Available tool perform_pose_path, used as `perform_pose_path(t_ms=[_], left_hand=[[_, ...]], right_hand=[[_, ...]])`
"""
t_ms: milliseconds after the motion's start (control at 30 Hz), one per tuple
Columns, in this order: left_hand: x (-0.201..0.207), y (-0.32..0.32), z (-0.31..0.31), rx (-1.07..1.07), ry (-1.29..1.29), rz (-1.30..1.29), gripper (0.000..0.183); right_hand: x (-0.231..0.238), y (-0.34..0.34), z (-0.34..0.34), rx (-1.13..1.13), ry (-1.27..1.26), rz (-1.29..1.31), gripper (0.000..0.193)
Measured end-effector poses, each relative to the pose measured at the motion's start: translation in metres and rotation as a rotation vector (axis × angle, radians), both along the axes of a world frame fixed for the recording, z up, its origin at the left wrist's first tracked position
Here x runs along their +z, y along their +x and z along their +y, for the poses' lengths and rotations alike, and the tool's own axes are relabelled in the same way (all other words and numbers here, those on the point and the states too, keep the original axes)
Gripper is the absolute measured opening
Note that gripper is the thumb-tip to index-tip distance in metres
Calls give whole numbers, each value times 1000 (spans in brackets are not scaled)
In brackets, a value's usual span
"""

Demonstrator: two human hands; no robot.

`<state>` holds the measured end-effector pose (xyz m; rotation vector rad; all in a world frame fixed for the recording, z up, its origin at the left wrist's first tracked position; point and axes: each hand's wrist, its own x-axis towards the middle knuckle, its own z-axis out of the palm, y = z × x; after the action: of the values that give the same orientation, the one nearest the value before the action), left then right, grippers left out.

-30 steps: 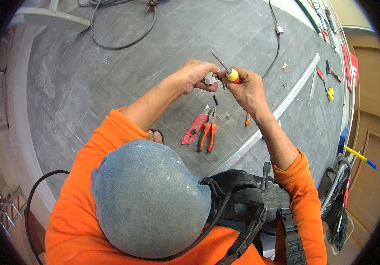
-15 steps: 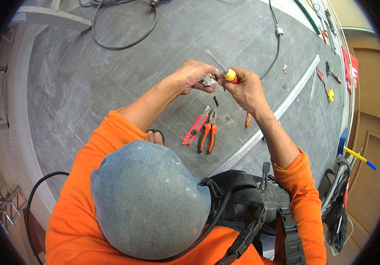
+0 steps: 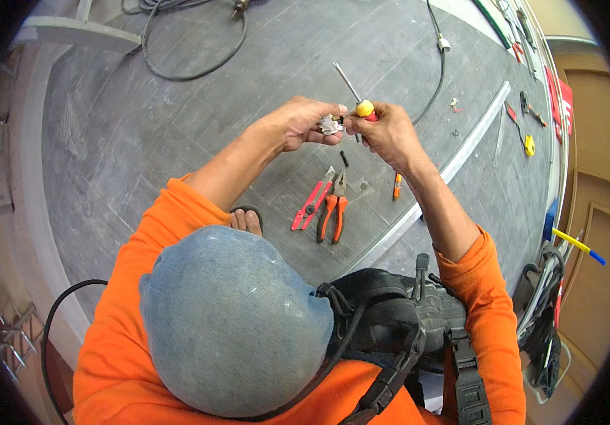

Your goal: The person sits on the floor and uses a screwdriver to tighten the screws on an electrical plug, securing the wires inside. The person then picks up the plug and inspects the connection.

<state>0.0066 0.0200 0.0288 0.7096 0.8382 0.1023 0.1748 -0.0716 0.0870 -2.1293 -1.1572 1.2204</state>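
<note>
white fitting [image 3: 329,126] is pinched by left hand [image 3: 298,122], screwdriver [image 3: 365,109] gripped by right hand [image 3: 389,138].

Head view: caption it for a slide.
Left hand holds a small whitish fitting, right hand a yellow and red screwdriver; orange-handled pliers lie on grey floor.

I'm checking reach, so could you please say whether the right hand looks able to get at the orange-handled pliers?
Probably not immediately: the right hand holds a screwdriver, occupying its grip, though nothing appears to cover the pliers on the floor.
</note>
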Motion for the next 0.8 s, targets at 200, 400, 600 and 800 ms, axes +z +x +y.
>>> perform_pose_path(t_ms=[200,400,600,800], left_hand=[[-7,-4,3,-55,-18,9,26],[-3,-8,-1,-49,-36,41,24],[-8,-10,-3,-41,-5,81,22],[-18,-10,-6,-10,-41,96,17]], right_hand=[[-3,-1,-2,-54,-67,140,25],[0,-10,-8,-171,-148,294,22],[-14,-11,-13,-205,-92,364,29],[-20,-10,-13,-216,-157,335,28]])
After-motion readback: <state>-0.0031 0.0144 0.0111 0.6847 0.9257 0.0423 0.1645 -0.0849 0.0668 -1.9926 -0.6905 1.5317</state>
